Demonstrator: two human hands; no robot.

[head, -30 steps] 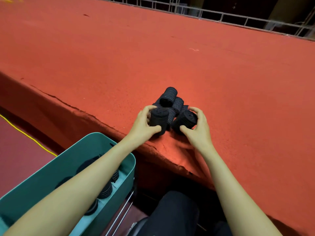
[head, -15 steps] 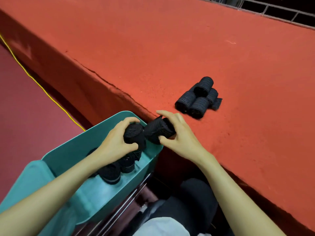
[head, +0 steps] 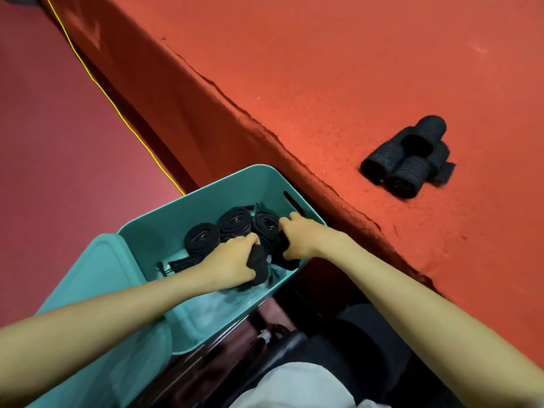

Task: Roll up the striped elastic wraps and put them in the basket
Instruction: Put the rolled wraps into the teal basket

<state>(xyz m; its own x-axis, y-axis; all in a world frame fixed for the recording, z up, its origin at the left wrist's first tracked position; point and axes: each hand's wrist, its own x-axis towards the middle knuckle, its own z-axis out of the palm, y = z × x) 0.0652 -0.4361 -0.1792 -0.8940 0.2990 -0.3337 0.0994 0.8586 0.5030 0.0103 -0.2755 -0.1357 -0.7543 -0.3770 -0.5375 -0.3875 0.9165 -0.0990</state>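
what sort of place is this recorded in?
Probably a sports hall or track area: a raised step with gritty red surfacing, a yellow line on the floor, and rolled elastic wraps collected in a teal basket.

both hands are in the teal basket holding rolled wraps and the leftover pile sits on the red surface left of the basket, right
No, head view shows the leftover pile right of the basket, not left. Left hand and right hand do hold rolled wraps in it.
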